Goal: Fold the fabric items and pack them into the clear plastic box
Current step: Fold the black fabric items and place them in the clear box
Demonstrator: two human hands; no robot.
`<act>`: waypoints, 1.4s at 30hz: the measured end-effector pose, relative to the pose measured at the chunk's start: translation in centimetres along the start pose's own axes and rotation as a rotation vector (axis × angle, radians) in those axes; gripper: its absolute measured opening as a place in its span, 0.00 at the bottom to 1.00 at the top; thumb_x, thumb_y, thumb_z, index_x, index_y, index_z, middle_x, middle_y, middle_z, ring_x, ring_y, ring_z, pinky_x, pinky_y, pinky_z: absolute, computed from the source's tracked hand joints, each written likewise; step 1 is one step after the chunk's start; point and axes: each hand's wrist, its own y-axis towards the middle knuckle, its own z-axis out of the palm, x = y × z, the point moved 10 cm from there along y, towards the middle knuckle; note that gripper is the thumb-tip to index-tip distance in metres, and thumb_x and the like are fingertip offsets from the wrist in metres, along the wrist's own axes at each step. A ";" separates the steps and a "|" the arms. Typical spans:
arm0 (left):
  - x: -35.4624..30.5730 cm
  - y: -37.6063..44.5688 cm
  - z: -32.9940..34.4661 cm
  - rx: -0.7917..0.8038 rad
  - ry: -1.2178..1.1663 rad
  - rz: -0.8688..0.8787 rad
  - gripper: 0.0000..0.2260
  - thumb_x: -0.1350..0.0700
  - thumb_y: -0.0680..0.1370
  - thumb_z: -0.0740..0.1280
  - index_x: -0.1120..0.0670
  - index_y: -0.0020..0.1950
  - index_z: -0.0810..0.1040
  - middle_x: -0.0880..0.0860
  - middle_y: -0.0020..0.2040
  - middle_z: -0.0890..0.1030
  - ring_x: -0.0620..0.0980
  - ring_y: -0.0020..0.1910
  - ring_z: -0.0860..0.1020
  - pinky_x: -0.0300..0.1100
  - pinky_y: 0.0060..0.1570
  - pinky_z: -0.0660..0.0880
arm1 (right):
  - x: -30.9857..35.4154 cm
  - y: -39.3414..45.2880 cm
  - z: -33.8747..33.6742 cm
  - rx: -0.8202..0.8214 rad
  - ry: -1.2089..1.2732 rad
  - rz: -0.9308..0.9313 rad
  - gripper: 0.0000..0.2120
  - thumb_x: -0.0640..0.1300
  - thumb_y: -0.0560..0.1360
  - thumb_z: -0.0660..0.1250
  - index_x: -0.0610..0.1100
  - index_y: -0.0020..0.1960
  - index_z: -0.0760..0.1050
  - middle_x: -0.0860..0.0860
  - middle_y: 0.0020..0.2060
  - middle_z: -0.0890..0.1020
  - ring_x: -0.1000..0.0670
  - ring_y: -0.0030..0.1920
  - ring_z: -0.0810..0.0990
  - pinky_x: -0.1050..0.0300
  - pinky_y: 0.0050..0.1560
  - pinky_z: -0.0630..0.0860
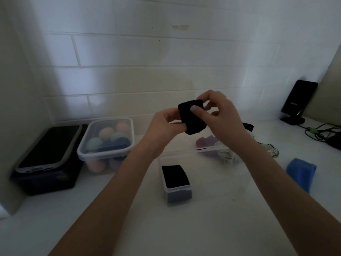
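1. Step in hand, judged: final fold of small black fabric piece (192, 117), held in the air above the white counter (212, 228). Best done by keeping edges flush and pressing the crease flat before lowering, so that the bundle does not spring open.
2. Left hand (166, 124): fingers curled, pinching the lower left edge of the fabric.
3. Right hand (221, 111): thumb laid across the near face, fingers (214, 113) curled behind the far edge; fabric held between both hands.
4. Fabric: dark, fuzzy-edged, roughly rectangular with rounded corners, tilted slightly, apparently already doubled.
5. Small clear plastic box (177, 183): open, on the counter below the hands, a similar black folded piece inside; room left above it cannot be told.
6. Blue fabric item (300, 172): on the counter at right, well apart from the box, not yet packed.
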 end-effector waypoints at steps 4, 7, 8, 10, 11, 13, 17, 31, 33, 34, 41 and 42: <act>0.2 -0.1 0.4 0.056 0.038 -0.023 0.14 0.71 0.70 0.68 0.55 0.50 0.81 0.51 0.42 0.82 0.42 0.36 0.81 0.31 0.40 0.75 | -0.2 -0.2 0.7 0.095 0.131 0.034 0.04 0.41 0.75 0.67 0.43 0.46 0.72 0.46 0.41 0.81 0.51 0.42 0.80 0.59 0.42 0.77; 0.4 -0.2 0.7 0.087 0.056 -0.044 0.12 0.71 0.70 0.67 0.58 0.49 0.81 0.52 0.42 0.83 0.43 0.36 0.81 0.32 0.39 0.75 | 0.1 -0.4 0.9 0.095 0.143 0.018 0.05 0.40 0.75 0.67 0.41 0.46 0.71 0.48 0.33 0.79 0.58 0.34 0.77 0.67 0.36 0.73; 0.3 -0.2 0.9 0.093 0.051 -0.052 0.12 0.71 0.71 0.66 0.57 0.48 0.81 0.52 0.41 0.83 0.43 0.36 0.81 0.32 0.38 0.76 | 0.0 -0.4 0.6 0.071 0.160 0.023 0.05 0.40 0.74 0.68 0.42 0.46 0.71 0.49 0.33 0.78 0.59 0.33 0.76 0.68 0.35 0.72; 0.3 -0.3 1.4 0.117 0.018 -0.082 0.13 0.71 0.74 0.62 0.56 0.47 0.81 0.50 0.39 0.84 0.43 0.35 0.81 0.33 0.37 0.77 | -0.5 -0.2 0.0 0.025 0.212 0.055 0.07 0.41 0.74 0.69 0.43 0.47 0.71 0.46 0.33 0.78 0.55 0.34 0.76 0.66 0.35 0.72; 0.5 -0.4 1.8 0.138 -0.023 -0.110 0.13 0.70 0.76 0.59 0.56 0.46 0.80 0.50 0.38 0.84 0.43 0.36 0.82 0.34 0.38 0.78 | -0.8 -0.2 -0.2 0.013 0.222 0.070 0.08 0.41 0.73 0.69 0.43 0.48 0.71 0.43 0.33 0.77 0.52 0.34 0.75 0.64 0.35 0.72; 1.1 -0.5 2.5 0.175 -0.141 -0.190 0.13 0.66 0.79 0.56 0.57 0.46 0.79 0.52 0.39 0.84 0.47 0.40 0.83 0.39 0.42 0.81 | -1.3 -0.1 -0.6 0.006 0.212 0.092 0.08 0.42 0.73 0.70 0.43 0.48 0.72 0.41 0.32 0.75 0.50 0.33 0.73 0.63 0.33 0.70; 1.7 -0.8 3.1 0.216 -0.262 -0.239 0.11 0.61 0.80 0.57 0.57 0.47 0.79 0.51 0.38 0.85 0.47 0.39 0.84 0.40 0.45 0.81 | -2.0 -0.1 -0.9 -0.004 0.221 0.141 0.07 0.43 0.72 0.71 0.44 0.46 0.75 0.48 0.31 0.78 0.55 0.30 0.75 0.65 0.31 0.72; 1.0 -1.0 2.0 0.148 -0.168 -0.277 0.06 0.57 0.77 0.65 0.59 0.44 0.77 0.53 0.35 0.84 0.51 0.35 0.84 0.43 0.36 0.81 | -1.2 -0.1 -0.8 0.009 0.134 0.154 0.08 0.43 0.72 0.71 0.43 0.47 0.74 0.44 0.35 0.80 0.53 0.29 0.76 0.61 0.29 0.74; 0.6 -1.0 1.6 0.116 -0.040 -0.183 0.07 0.63 0.73 0.70 0.65 0.48 0.76 0.57 0.40 0.83 0.49 0.37 0.83 0.41 0.38 0.81 | -1.1 -0.3 -0.5 0.032 0.157 0.182 0.09 0.44 0.73 0.70 0.41 0.49 0.73 0.44 0.36 0.82 0.55 0.28 0.77 0.62 0.28 0.75; 0.6 -1.1 1.5 0.100 -0.014 -0.166 0.09 0.65 0.72 0.70 0.67 0.50 0.76 0.59 0.40 0.82 0.48 0.36 0.83 0.41 0.38 0.81 | -1.2 -0.5 -0.3 0.046 0.180 0.211 0.10 0.44 0.73 0.69 0.41 0.50 0.73 0.44 0.37 0.82 0.55 0.29 0.79 0.61 0.29 0.77; -0.5 -2.3 0.7 0.077 0.265 -0.057 0.04 0.64 0.73 0.68 0.58 0.39 0.79 0.47 0.29 0.81 0.42 0.31 0.78 0.37 0.35 0.76 | -2.3 -3.7 0.1 0.044 0.303 0.360 0.07 0.43 0.76 0.66 0.44 0.47 0.68 0.44 0.35 0.81 0.49 0.34 0.82 0.54 0.30 0.81; -0.6 -2.8 0.1 0.053 0.343 -0.033 0.06 0.63 0.73 0.67 0.55 0.37 0.79 0.45 0.27 0.81 0.41 0.30 0.78 0.36 0.35 0.75 | -2.8 -4.4 0.0 0.051 0.260 0.378 0.09 0.44 0.75 0.67 0.44 0.45 0.67 0.44 0.34 0.80 0.48 0.34 0.81 0.56 0.29 0.79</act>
